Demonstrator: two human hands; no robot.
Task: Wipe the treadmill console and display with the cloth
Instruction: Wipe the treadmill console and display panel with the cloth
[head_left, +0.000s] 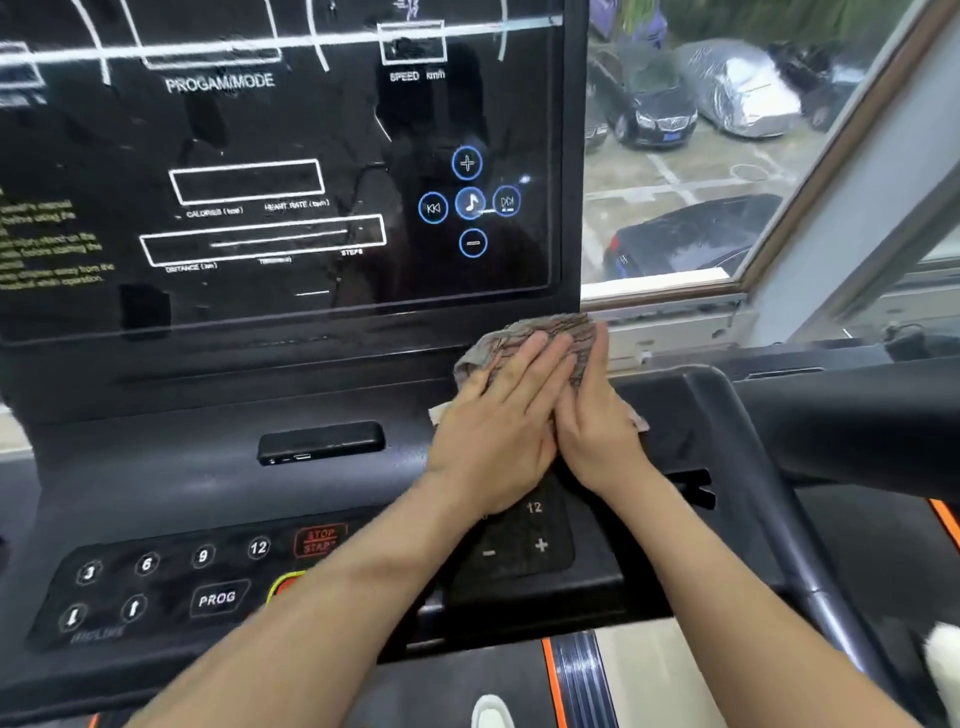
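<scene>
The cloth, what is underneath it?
The cloth lies on the black console ledge below the display, left hand and right hand pressing flat on top. The patch directly beneath is hidden.

At one o'clock, a big window (675, 171) letting in grey daylight. Beyond the glass, a paved car park (727, 166) with white lines: a dark car (649, 111), just beside it a car under a silver cover (737, 88), another dark car (691, 241) nearer. Towards three o'clock, a pale slanting window frame (852, 156), white sill (665, 306) below
</scene>
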